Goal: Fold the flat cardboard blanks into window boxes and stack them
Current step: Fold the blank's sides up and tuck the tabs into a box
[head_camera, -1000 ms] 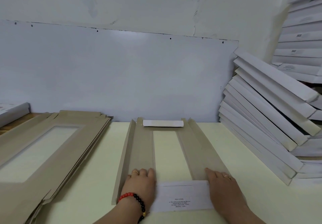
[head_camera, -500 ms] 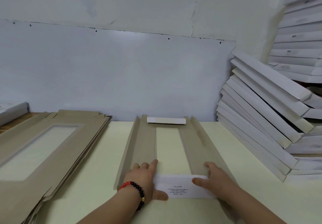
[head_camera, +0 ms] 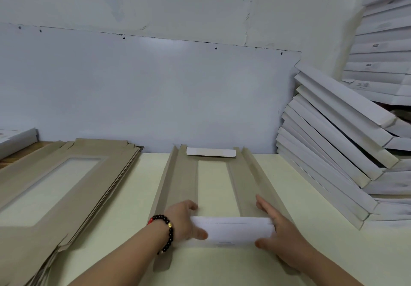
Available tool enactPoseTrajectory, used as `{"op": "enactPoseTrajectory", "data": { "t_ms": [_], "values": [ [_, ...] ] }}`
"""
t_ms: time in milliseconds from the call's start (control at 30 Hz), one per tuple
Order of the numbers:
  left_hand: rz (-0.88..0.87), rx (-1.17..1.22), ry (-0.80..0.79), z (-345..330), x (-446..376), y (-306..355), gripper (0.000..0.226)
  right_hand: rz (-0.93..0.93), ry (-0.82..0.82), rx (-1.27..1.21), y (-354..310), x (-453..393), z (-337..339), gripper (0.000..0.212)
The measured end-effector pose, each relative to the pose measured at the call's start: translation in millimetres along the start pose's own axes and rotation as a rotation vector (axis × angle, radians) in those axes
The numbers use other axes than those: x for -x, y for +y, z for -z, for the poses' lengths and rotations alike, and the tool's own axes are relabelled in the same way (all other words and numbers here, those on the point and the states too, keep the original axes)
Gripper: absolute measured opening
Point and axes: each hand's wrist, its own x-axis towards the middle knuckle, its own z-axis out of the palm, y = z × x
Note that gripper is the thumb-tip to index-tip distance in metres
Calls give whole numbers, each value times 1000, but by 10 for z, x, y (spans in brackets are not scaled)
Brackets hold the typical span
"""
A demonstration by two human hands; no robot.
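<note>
Lying flat on the pale table (head_camera: 278, 196), the cardboard blank (head_camera: 184, 181) runs lengthwise away from the person, far end against the wall panel (head_camera: 155, 94), near end at the hands. Its two long side strips stand tilted up; window cutout sits down the centre. Far white flap (head_camera: 210, 152) is folded over onto the blank. Near white flap (head_camera: 232, 230) is raised off the table, printed side toward the camera, long edge running left-right, across the blank's axis. Left hand (head_camera: 182, 221) pinches the flap's left end, thumb in front, fingers behind. Right hand (head_camera: 280, 230) pinches the right end the same way. Bead bracelet (head_camera: 166, 232) on the left wrist. Stack of flat blanks (head_camera: 66, 187) lies to the left, angled. Folded white boxes (head_camera: 338, 143) lean stacked on the right.
</note>
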Motion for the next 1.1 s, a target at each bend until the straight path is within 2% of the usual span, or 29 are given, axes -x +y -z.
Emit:
{"op": "enactPoseTrajectory", "data": {
  "t_ms": [67,133,200,300,400,467,567,700,833,967,1033,1100],
  "values": [
    [-35,-67,37,12,47,3,47,-19,-48,20,5,18,23,95],
    [-59,-183,82,-21,89,9,29,-36,-59,62,-9,12,15,85],
    [-55,-298,82,-97,124,29,32,-41,-54,176,-26,-15,-42,73],
    [-88,-491,102,-278,130,34,40,-38,-29,576,-52,-82,-229,65],
    [-180,-707,172,-472,80,2,48,-3,74,903,-59,-144,-505,63],
    [-220,-768,230,-577,47,-15,52,30,96,954,-72,-187,-701,62],
    [-249,-740,276,-666,-3,-31,53,107,33,944,-90,-247,-947,58],
    [-263,-787,273,-609,-75,-97,59,83,-5,993,-56,-255,-948,55],
    [-253,-858,270,-536,-116,-205,61,185,193,1052,-44,-175,-702,51],
    [-211,-923,270,-539,-89,-203,48,15,95,1088,113,-105,-464,54],
    [-180,-985,251,-519,-49,-136,42,21,182,1157,304,-157,-380,56],
    [-165,-1009,229,-511,-11,-61,40,122,254,1134,319,-103,-299,57]
  ]
}}
